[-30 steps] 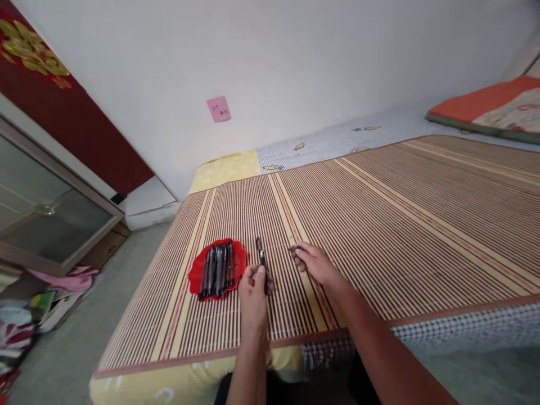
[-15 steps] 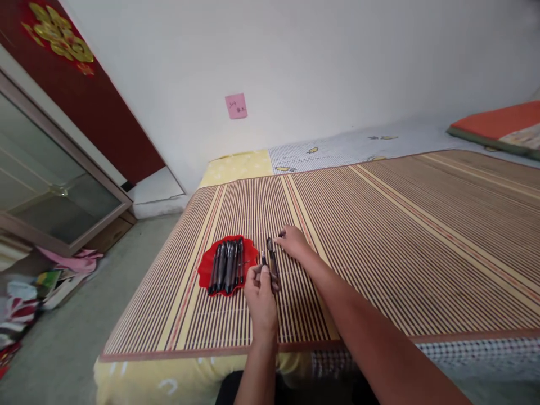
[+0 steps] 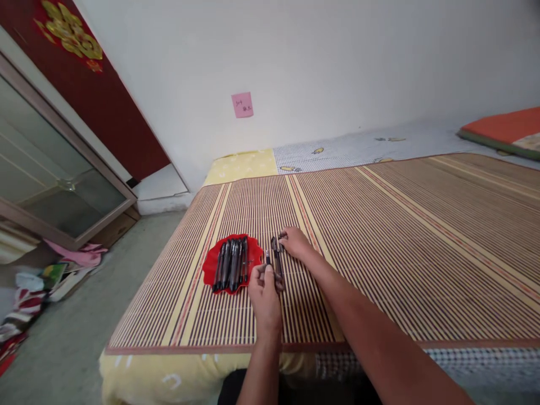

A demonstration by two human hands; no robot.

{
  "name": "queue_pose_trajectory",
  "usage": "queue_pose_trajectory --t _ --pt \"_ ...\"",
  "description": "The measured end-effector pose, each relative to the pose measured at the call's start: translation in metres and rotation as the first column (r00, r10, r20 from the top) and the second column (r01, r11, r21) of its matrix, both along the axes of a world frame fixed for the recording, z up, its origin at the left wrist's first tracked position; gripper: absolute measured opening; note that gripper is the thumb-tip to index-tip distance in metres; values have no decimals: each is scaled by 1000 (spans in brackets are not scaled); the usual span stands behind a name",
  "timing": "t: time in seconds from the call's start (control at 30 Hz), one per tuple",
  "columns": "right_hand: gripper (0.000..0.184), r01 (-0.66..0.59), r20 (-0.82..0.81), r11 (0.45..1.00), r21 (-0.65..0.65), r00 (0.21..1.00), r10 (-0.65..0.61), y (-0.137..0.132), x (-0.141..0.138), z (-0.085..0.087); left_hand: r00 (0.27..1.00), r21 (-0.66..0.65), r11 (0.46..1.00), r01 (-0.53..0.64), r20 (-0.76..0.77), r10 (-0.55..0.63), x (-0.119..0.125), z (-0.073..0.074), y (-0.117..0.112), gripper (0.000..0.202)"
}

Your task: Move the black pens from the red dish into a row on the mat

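Note:
A red scalloped dish (image 3: 211, 267) lies on the striped bamboo mat (image 3: 379, 236) and holds several dark pens (image 3: 232, 263) side by side. Just right of the dish, my left hand (image 3: 265, 292) is closed on a short dark pen piece (image 3: 268, 257) that sticks up past my thumb. My right hand (image 3: 295, 243) reaches across with fingers pinched at the top end of a dark pen (image 3: 277, 260), which lies on the mat between the two hands.
The mat covers a bed with a yellow sheet (image 3: 240, 164) at the corner. A folded orange blanket (image 3: 502, 129) lies far right. A pink note (image 3: 242, 104) hangs on the white wall. Clothes and clutter (image 3: 46, 281) lie on the floor left, below a glass door (image 3: 50, 185).
My right hand has moved left from the open mat to the pen beside my left hand. The left hand has stayed by the dish. The view has shifted slightly left.

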State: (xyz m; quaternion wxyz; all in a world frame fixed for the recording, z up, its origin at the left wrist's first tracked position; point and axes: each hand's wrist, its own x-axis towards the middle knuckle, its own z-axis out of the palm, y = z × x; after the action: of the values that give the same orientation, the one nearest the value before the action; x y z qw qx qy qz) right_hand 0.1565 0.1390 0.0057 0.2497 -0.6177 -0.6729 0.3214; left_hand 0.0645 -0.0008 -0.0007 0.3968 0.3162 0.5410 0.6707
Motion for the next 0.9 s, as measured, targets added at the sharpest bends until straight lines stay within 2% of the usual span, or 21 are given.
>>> queue_pose_trajectory --t 0.33,0.53,0.9 --pt "22 23 -31 998 51 999 -21 7 -2 -10 1000 -23 1000 -18 14 18 0 -4 0 22" --pt "17 51 -37 997 61 998 -49 15 -7 -13 1000 -34 999 -15 12 15 -2 -6 0 23" --pt "19 33 -13 996 84 999 -32 8 -6 -14 1000 -41 999 -23 -21 22 -3 -11 4 23"
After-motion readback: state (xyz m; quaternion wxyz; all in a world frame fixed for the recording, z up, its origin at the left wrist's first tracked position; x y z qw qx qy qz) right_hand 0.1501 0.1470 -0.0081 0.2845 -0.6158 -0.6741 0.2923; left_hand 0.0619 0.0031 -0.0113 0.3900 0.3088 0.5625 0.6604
